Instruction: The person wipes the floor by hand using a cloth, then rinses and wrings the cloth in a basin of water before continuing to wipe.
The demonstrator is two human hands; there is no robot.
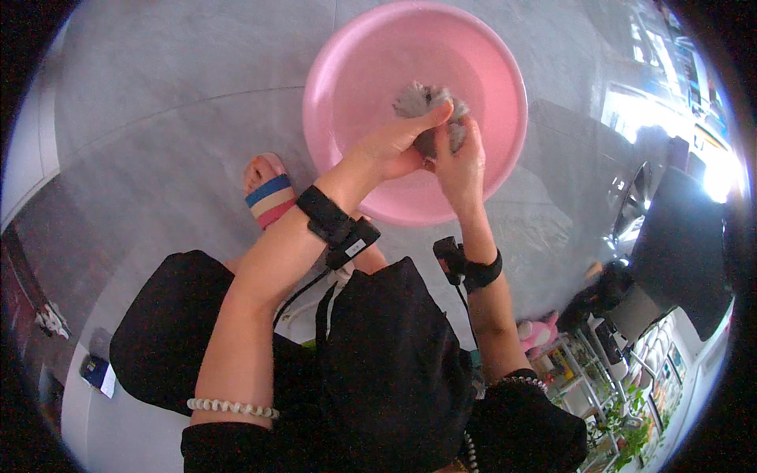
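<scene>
A round pink plastic basin [319,112] stands on the grey floor in front of me. Over it, both hands hold a grey, fluffy, bristly item [419,100], whose exact kind I cannot tell. My left hand [411,142] grips it from the left, thumb on top. On its right side, the fingers of my right hand [461,154] press into it. Part of the item is hidden behind the fingers. Each wrist wears a black strap with a small device and a cable.
My foot in a striped slipper [271,195] is just left of the basin. A black office chair [680,248] stands at the right. Lower right are a pink plush toy [539,334], a shelf and green plants [630,414]. A small dark box [94,371] lies at the lower left.
</scene>
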